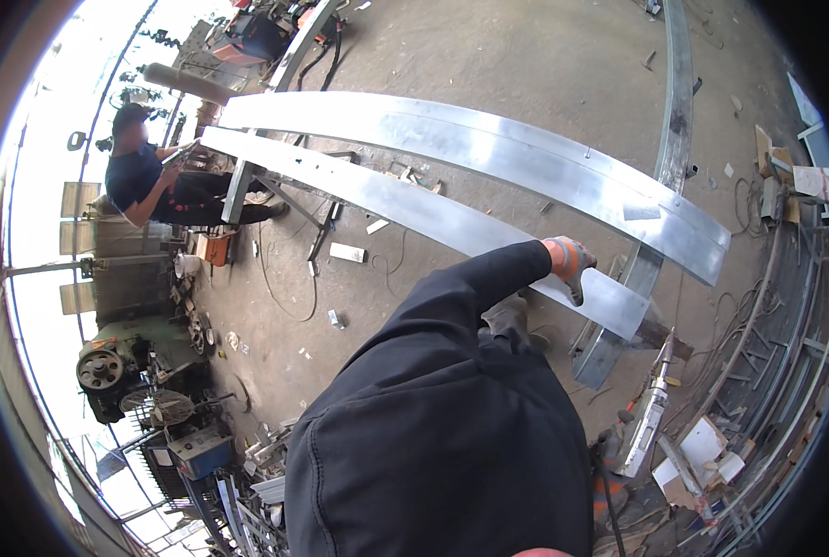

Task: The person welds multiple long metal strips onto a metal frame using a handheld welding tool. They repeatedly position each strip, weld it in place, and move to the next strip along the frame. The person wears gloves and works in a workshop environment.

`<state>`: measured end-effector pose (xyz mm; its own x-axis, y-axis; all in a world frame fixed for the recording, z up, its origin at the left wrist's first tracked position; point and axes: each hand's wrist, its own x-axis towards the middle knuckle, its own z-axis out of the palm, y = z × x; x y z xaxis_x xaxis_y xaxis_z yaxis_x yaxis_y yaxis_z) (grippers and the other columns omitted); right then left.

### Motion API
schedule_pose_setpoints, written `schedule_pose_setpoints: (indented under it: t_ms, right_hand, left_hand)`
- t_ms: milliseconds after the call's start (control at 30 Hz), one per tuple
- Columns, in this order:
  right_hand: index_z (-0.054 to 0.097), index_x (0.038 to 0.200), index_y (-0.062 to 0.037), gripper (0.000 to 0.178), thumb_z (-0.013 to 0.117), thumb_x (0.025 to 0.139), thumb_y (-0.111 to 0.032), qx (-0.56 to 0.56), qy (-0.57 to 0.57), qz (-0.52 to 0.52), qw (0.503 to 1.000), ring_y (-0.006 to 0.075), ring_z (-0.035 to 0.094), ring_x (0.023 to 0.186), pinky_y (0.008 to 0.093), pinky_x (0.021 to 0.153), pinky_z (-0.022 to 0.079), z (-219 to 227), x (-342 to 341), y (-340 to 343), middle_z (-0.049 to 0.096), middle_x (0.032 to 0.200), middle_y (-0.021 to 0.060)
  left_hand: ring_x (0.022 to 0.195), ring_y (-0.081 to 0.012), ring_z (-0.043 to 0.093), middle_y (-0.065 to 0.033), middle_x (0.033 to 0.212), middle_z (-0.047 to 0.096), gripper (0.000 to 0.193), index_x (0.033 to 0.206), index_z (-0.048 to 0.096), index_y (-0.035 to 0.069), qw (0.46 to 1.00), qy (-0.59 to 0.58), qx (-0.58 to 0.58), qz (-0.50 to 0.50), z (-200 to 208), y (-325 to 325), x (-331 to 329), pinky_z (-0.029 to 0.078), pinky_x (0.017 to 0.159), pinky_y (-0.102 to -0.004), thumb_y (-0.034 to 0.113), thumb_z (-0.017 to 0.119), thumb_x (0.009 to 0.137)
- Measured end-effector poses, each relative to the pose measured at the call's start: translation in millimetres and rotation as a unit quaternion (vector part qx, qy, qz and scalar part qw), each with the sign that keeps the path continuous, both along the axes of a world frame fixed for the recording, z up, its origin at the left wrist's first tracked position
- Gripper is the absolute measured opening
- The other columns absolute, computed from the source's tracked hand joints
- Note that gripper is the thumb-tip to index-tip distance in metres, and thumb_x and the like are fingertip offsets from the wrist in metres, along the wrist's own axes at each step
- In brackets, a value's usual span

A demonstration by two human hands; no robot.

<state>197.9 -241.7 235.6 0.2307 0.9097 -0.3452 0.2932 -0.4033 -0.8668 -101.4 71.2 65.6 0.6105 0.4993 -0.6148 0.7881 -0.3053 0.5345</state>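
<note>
A long, flat silver metal strip (pixel 387 197) runs from the far left toward me, lying across supports. My left hand (pixel 570 264), in a grey and orange work glove, rests on the strip near its closer end, fingers apart. Low at the right, my right hand (pixel 611 464), in a similar glove, is closed around a caulking gun (pixel 649 418). The gun's pointed nozzle tilts up, beside the end of the strip and apart from it. Beyond lies a wider silver metal panel (pixel 489 148), with a small pale patch near its right end.
A steel support beam (pixel 676 102) crosses under the right ends; another support (pixel 238 190) stands at the left. A person (pixel 141 176) there holds a tool. Cables, scraps and a white box (pixel 348 252) lie on the floor. Machinery (pixel 108 371) stands lower left, stacked metal lengths at right.
</note>
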Motion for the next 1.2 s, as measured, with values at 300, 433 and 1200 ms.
schedule_pose_setpoints:
  t_ms: [300, 433, 1200]
  right_hand:
    - [0.057, 0.159, -0.0034, 0.067, 0.083, 0.098, -0.005, 0.000, 0.003, 0.021, 1.000, 0.0128, 0.074, 0.097, 0.0308, 0.086, 0.062, 0.2, -3.3, 3.2, 0.079, 0.128, 0.0084]
    - [0.057, 0.160, -0.0035, 0.067, 0.083, 0.098, -0.005, 0.005, 0.007, 0.038, 0.999, 0.0127, 0.074, 0.096, 0.0308, 0.086, 0.062, -1.3, -2.9, 3.3, 0.079, 0.128, 0.0083]
    - [0.054, 0.163, -0.0038, 0.071, 0.083, 0.098, -0.006, -0.028, -0.022, 0.147, 0.988, 0.0123, 0.074, 0.091, 0.0308, 0.083, 0.062, -1.8, -116.4, 67.0, 0.079, 0.126, 0.0082]
  left_hand:
    - [0.141, -0.0392, 0.061, -0.0171, 0.146, 0.068, 0.100, 0.155, 0.065, 0.013, 0.980, -0.052, 0.182, 0.054, 9.6, -37.9, -20.6, 0.045, 0.118, -0.0554, 0.065, 0.092, 0.074]
    - [0.151, -0.0417, 0.054, -0.0200, 0.156, 0.062, 0.096, 0.156, 0.063, 0.009, 0.924, -0.085, 0.322, 0.187, 16.5, -86.4, -81.7, 0.036, 0.129, -0.0617, 0.062, 0.090, 0.081]
    - [0.133, -0.0374, 0.064, -0.0141, 0.145, 0.065, 0.135, 0.178, 0.032, 0.010, 0.947, 0.163, 0.275, -0.024, 49.0, -83.6, -379.2, 0.050, 0.111, -0.0607, 0.041, 0.099, 0.065]
